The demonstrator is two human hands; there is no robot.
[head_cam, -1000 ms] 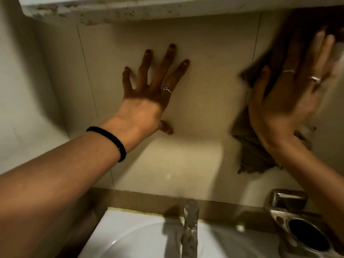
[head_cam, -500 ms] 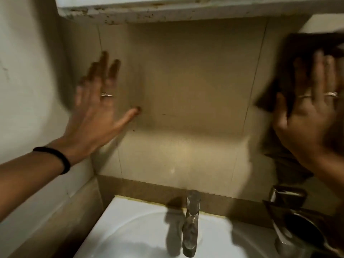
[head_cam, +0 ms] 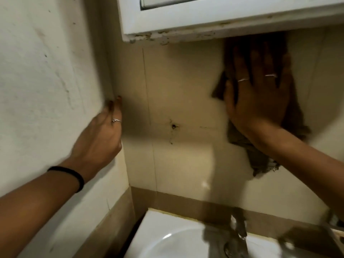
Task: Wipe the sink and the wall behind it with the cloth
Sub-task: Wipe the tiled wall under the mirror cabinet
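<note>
Under the right hand (head_cam: pixel 258 94), whose fingers lie spread and flat, the dark cloth (head_cam: pixel 260 157) is pressed against the tiled wall (head_cam: pixel 182 86) just below the cabinet (head_cam: pixel 214 19), one limp corner hanging past the wrist. It looks soft, light and likely damp, best pinned under the whole palm. Further left, the left hand (head_cam: pixel 104 133) rests open near the corner; the sink (head_cam: pixel 167 239) lies below.

Dim, warm lighting. A broad shadow band crosses the rear wall (head_cam: pixel 176 101) under the cabinet (head_cam: pixel 204 17). Glare spots mark the sink (head_cam: pixel 167 237). Motion blur softens the tap (head_cam: pixel 239 231). Straight lines bow near the edges.
</note>
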